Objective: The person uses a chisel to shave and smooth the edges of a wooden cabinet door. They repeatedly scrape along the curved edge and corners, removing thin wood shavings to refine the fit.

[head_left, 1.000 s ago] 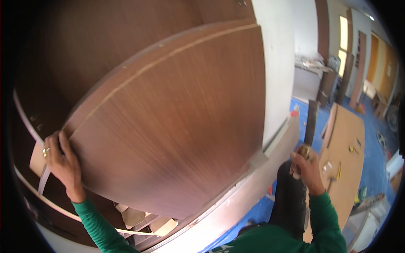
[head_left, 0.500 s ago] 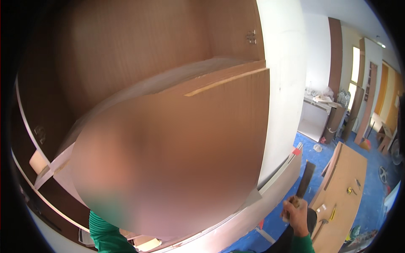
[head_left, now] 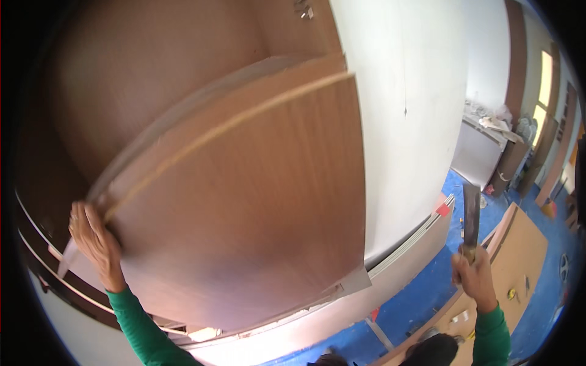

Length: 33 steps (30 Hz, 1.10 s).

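Note:
A large brown wood-grain panel (head_left: 256,201) stands against the front of a brown cabinet (head_left: 165,73), its pale raw top edge slanting up to the right. At the panel's upper left corner rests my left hand (head_left: 96,244), fingers stretched out nearly straight and touching the edge. My right hand (head_left: 476,277) is raised on the right, apart from the panel. It is wrapped round the wooden handle of a tool with a broad, flat dark blade (head_left: 471,213), which points upward. Slight motion blur softens the panel's lower part.
Pale boards (head_left: 415,238) lean low along the white wall (head_left: 403,122). To the right, a wooden board (head_left: 525,262) carries a yellow tape measure (head_left: 511,294) and other small tools. Blue sheeting (head_left: 372,341) covers the floor. A cluttered white cabinet (head_left: 479,149) stands farther back.
The view has shifted, and the cabinet sits farther left. My left hand, hidden in a blurred patch before, now shows at the panel's corner. My right hand has risen with the bladed tool.

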Tool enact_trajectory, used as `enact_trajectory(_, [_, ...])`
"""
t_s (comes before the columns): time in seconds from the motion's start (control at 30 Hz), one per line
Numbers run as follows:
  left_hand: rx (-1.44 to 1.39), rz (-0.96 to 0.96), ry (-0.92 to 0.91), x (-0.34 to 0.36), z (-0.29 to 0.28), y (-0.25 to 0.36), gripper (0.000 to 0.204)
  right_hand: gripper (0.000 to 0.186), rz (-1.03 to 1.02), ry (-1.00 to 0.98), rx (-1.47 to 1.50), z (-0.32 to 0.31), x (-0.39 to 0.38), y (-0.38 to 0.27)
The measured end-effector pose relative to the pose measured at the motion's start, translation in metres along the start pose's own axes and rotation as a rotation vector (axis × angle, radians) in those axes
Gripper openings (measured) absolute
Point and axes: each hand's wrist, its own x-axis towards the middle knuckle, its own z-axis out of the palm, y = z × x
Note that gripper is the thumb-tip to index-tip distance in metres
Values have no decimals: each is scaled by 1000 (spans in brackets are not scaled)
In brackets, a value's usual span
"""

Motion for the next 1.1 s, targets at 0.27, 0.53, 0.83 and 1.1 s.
enact_trajectory(0.27, [-56,-96,-303,-2,-15,-9,46,32,81,-138,-175,-72,196,-82])
enact_trajectory(0.53, [-103,-102,-413,-8,-27,11,44,28,398,-258,-389,-198,146,-149])
enact_trajectory(0.83, [-175,-286,-488,17,-34,24,52,37,997,-291,-194,-160,-54,-167])
enact_trajectory(1.1, [-192,-291,-584,13,-40,10,56,28,920,-507,-73,-88,-93,-216])
